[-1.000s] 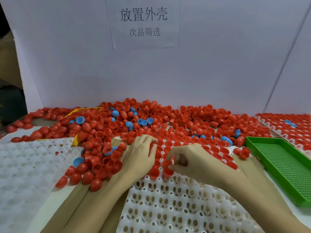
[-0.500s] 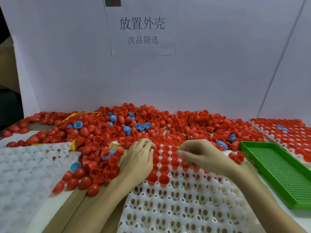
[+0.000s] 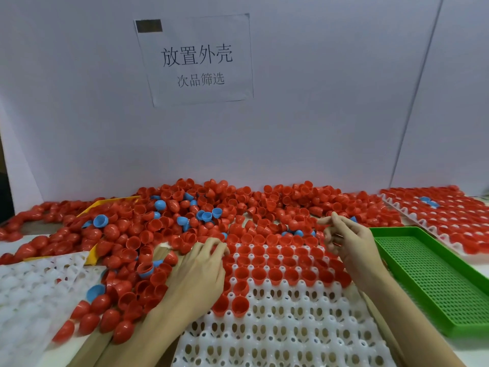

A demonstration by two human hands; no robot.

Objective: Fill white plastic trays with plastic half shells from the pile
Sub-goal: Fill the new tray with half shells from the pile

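A big pile of red half shells (image 3: 264, 205), with a few blue ones (image 3: 100, 221) mixed in, covers the back of the table. In front of me lies a white plastic tray (image 3: 291, 327); its far rows hold red shells (image 3: 275, 274) with the open side up, and its near rows are bare. My left hand (image 3: 201, 274) rests palm down at the tray's far-left corner, fingertips bent onto loose shells. Above the tray's far-right corner my right hand (image 3: 352, 242) hovers with loosely curled fingers, its index finger pointing at the pile. I see no shell in it.
A green perforated tray (image 3: 436, 282) lies to the right of the white tray. Behind it sits a white tray full of red shells (image 3: 449, 213). Another white tray (image 3: 31, 287) lies at the left, a yellow tray (image 3: 105, 203) half buried. A white board with a paper sign (image 3: 198, 59) closes the back.
My right hand has lifted off the tray's shells and moved back and right toward the pile, with its fingers loosened. My left hand has stayed put. My view has tilted upward.
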